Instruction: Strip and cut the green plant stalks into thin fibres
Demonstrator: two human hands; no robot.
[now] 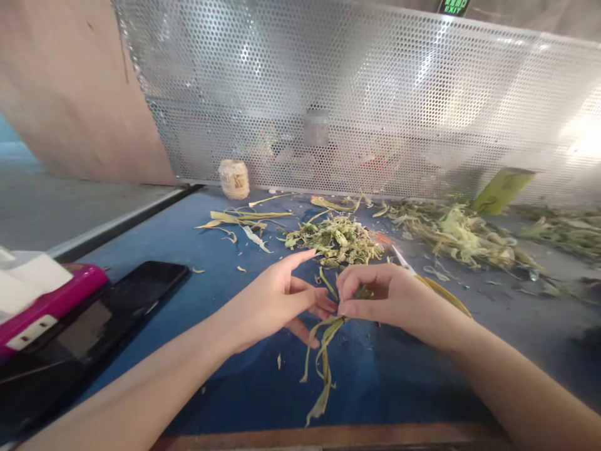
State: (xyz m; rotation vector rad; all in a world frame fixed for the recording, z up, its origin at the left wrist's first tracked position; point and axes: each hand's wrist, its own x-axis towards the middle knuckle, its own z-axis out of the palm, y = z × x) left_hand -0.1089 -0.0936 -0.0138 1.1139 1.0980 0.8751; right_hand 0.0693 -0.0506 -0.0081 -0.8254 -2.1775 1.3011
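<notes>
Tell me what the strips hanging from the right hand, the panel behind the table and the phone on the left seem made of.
Strips: probably dried leaf or husk, matte; they look yellow-green, thin and curled.
Panel: likely metal, shiny and silvery, with close-set holes and bright glints.
Phone: its face looks like glossy black glass, from the reflections; the body material is unclear.

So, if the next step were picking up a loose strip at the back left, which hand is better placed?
Probably the left hand: it is nearer to the loose strips and looks more open, while the right hand appears to pinch the trailing strips.
</notes>
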